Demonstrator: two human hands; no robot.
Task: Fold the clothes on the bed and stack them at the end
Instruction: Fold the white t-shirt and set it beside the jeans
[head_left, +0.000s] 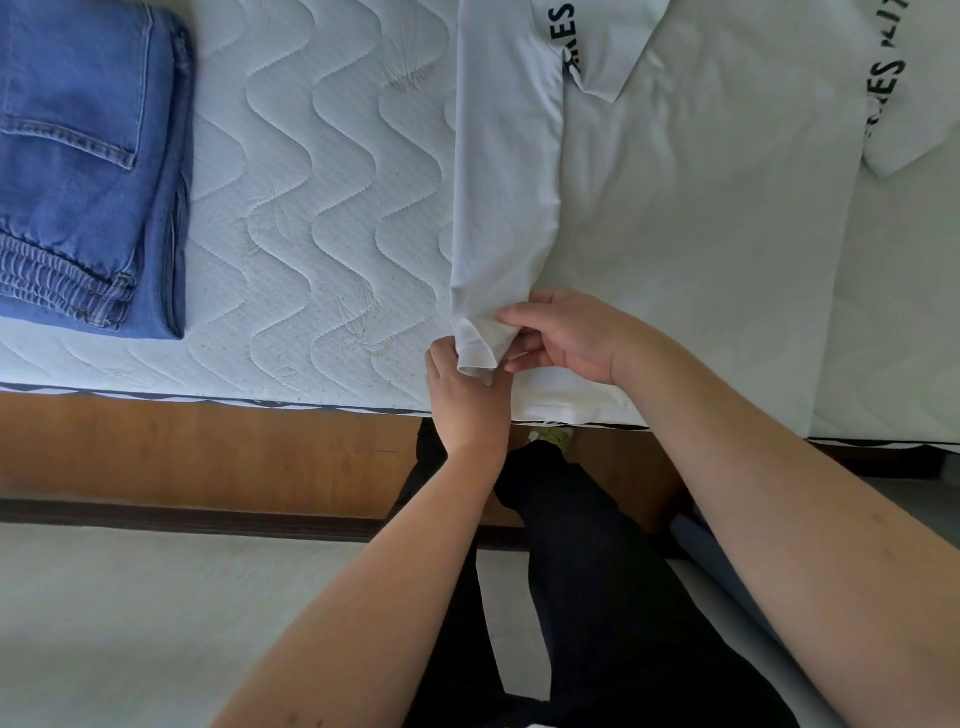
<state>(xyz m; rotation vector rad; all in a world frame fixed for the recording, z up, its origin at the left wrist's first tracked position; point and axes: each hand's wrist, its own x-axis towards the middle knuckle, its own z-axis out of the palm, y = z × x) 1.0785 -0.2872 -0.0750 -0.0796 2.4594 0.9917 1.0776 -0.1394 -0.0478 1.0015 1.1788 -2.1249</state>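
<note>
both hands, left hand (467, 387) and right hand (563, 335), pinching folded white shirt (701, 208) hem corner, fingers curled on cloth; risk: uneven pull, fold line going crooked, hem sliding off near bed (311, 208) edge.

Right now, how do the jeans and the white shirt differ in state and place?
The jeans are blue and fully folded; the shirt is white and only partly folded, one side turned in. The jeans lie untouched at the left; both hands, left and right, grip the shirt's hem corner. Both lie on the mattress.
</note>
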